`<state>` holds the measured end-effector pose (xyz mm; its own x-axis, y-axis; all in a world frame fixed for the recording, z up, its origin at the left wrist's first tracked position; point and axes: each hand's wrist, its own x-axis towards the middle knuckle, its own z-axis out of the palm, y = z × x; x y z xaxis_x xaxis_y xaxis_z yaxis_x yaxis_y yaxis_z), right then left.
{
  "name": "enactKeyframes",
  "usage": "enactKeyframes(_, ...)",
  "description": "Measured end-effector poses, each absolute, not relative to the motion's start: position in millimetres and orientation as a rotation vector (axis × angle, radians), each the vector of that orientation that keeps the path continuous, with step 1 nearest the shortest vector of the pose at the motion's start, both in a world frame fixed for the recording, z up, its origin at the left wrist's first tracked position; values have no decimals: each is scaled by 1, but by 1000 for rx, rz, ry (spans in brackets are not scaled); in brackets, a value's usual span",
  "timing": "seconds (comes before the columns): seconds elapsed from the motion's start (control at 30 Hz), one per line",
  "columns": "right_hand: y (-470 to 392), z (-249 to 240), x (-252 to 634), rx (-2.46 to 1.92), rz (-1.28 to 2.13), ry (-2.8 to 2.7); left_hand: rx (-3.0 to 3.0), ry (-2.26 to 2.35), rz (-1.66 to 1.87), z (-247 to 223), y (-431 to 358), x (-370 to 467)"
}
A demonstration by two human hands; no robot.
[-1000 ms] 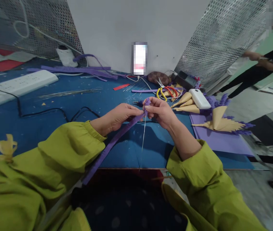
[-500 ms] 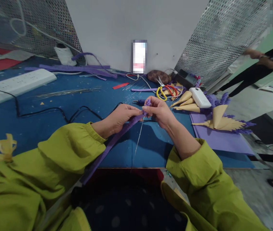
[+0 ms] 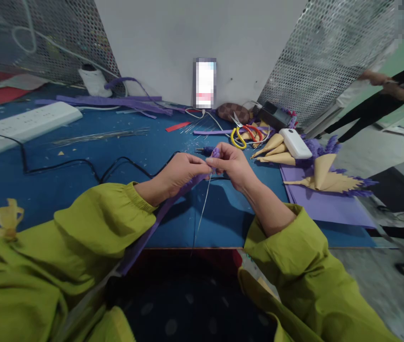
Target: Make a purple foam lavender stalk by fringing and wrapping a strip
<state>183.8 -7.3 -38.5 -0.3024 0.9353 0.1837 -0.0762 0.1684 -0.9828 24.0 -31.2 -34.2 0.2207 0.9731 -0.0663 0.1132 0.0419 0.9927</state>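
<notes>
Over the blue table my left hand [image 3: 178, 175] pinches a long purple paper strip [image 3: 166, 207], which trails down past my left sleeve and over the table's front edge. My right hand [image 3: 232, 164] grips a small purple paper flower head [image 3: 216, 153] between thumb and fingers, right beside the left fingertips. From under it a thin wire [image 3: 205, 202] hangs down, slightly slanted, toward the table's edge. The strip runs up to the flower head, where the fingers hide how the two join. Just behind my hands lies a dark blue pen-like tool [image 3: 207, 150].
A white power strip [image 3: 27, 127], loose wires [image 3: 102, 135] and a black cord [image 3: 64, 165] lie left. Scissors [image 3: 238, 135], tan paper cones [image 3: 276, 158], a white power bank [image 3: 297, 144] and purple sheets [image 3: 344, 209] lie right. A phone [image 3: 205, 83] leans behind. A person [image 3: 383, 102] stands at right.
Both hands have shifted very slightly, with the flower head turned a little and moved left between the right fingers. The wire's lower end has swung a little left.
</notes>
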Motion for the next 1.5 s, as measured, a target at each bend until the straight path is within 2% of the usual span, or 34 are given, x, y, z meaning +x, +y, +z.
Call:
enactKeyframes(0.4,-5,-42,184,-959,1228,-1499,1256,1140,863,-36,-26,22)
enactKeyframes(0.63,-7,-44,181,-963,1228,-1496,1399,1196,927,-36,-29,23)
enactKeyframes(0.87,-6,-36,187,-996,1163,-1459,1180,1152,1031,-30,-25,22)
enactKeyframes(1.1,-15,-34,185,-1021,1388,-1626,1018,1069,1177,-23,-17,14)
enactKeyframes(1.5,-17,-40,180,-996,1401,-1587,1043,1044,1127,-24,-14,10)
